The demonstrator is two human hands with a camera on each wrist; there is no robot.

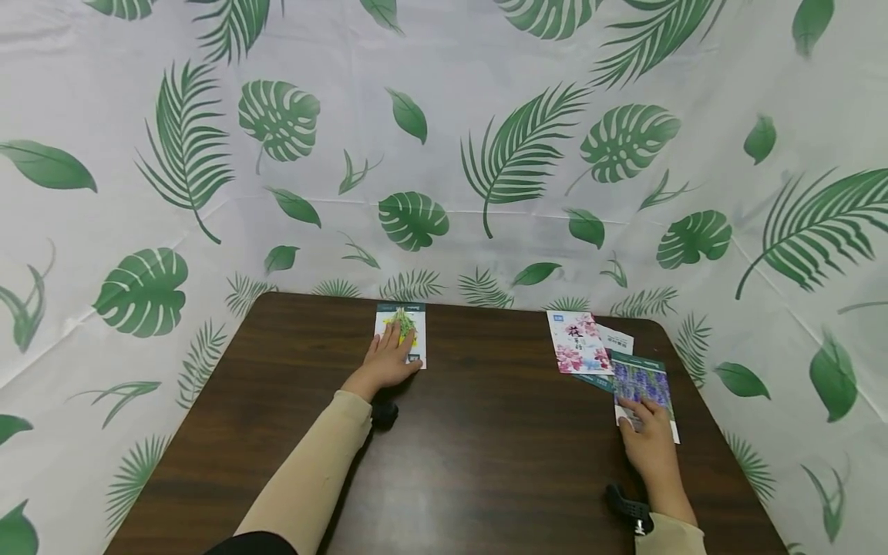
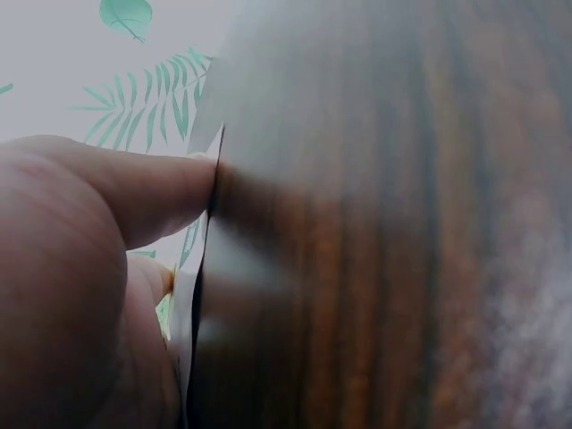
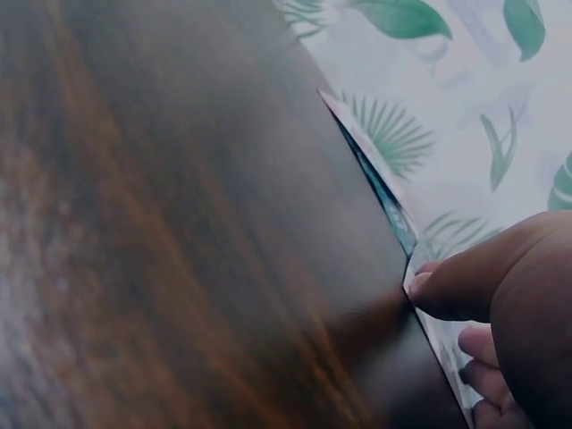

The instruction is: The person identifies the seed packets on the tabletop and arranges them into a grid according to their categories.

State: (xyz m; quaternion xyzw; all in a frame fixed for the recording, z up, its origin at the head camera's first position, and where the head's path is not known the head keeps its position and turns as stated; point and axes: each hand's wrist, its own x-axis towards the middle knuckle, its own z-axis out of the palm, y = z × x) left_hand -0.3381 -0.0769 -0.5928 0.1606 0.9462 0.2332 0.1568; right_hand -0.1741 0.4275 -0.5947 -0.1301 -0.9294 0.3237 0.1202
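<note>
A packet with a green and yellow picture [image 1: 419,324] lies near the table's back edge, and the left hand [image 1: 385,362] rests on it with its fingers spread. In the left wrist view the left thumb touches the edge of this thin packet [image 2: 186,304]. At the right, a packet with purple flowers [image 1: 641,376] lies under the fingertips of the right hand [image 1: 650,447]. The right wrist view has the right thumb at the edge of that packet [image 3: 433,335]. Beside it, a pink-flowered packet [image 1: 577,343] overlaps a whitish one [image 1: 617,339] and a teal-edged one [image 1: 595,381].
The dark wooden table [image 1: 486,432] has a leaf-patterned cloth [image 1: 444,154] behind it and at both sides. Black wrist devices [image 1: 627,505] are worn at both wrists.
</note>
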